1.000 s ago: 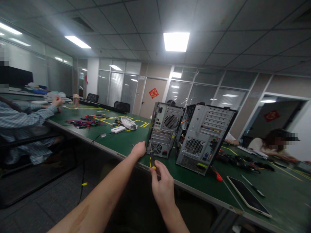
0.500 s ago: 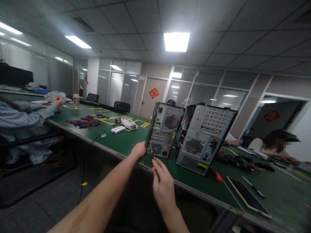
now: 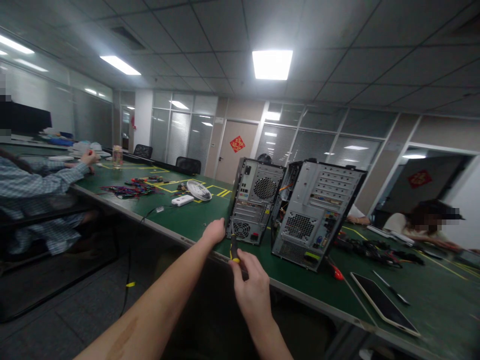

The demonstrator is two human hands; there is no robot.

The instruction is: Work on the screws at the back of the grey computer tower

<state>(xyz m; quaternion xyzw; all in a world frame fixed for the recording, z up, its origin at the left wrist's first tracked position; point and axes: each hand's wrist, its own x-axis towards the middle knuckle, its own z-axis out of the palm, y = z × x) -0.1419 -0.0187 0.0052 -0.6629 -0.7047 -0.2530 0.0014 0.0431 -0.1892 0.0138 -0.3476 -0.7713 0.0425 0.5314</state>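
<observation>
A grey desktop computer case (image 3: 252, 210) stands upright with its rear panel facing me, showing a fan grille and a power supply. My right hand (image 3: 252, 280) is closed on the butt of a black-and-yellow screwdriver (image 3: 234, 247). The screwdriver's shaft points up at the lower left edge of that rear panel; its exact contact point is too small to make out. My left hand (image 3: 215, 231) lies against the lower left side of the same case, with its fingers hidden from view.
A second computer case (image 3: 303, 220) stands close on the right. A red-handled tool (image 3: 337, 273), a phone-like tablet (image 3: 384, 302) and a pen-like tool (image 3: 392, 289) lie farther right. Bundled wires (image 3: 131, 189) and a white round fan (image 3: 198, 190) are left. People sit at both sides.
My right hand has slid down toward the end of the screwdriver's handle, so more of the handle shows. My left hand and the case look unmoved.
</observation>
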